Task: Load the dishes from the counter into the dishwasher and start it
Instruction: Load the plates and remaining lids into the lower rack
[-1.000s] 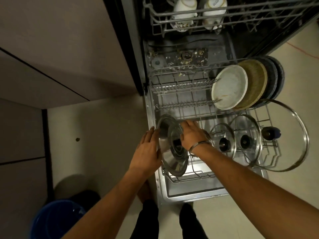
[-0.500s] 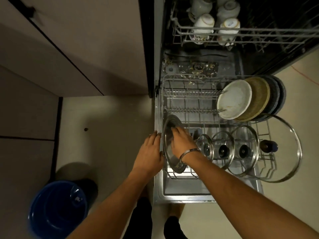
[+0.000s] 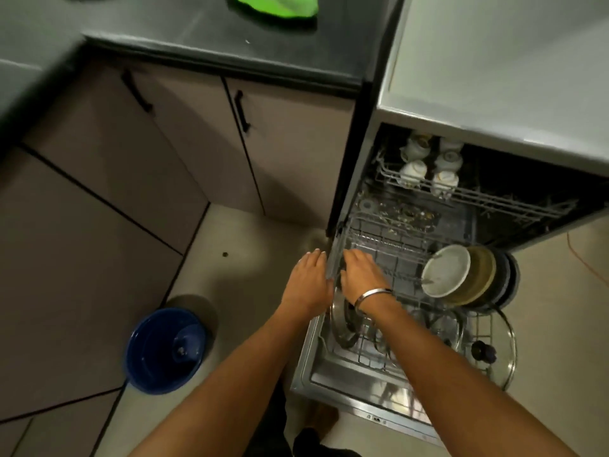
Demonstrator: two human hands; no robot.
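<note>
The steel lid [image 3: 342, 324], now released upright in the lower rack [image 3: 379, 245], is being left by both hands [image 3: 309, 282], fingers [image 3: 357, 258] relaxed and empty; more dishes can be fetched.

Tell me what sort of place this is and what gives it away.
Most likely a home kitchen. An open dishwasher has its lower rack pulled out, loaded with plates and pot lids; cups sit in the upper rack. Beside it run a dark countertop and handled cabinet doors.

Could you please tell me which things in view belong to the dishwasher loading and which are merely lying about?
Part of the job: steel lid, plates, glass lid, cups, lower rack, left hand, right hand.

Lying about: blue bucket, green item on the counter.
</note>
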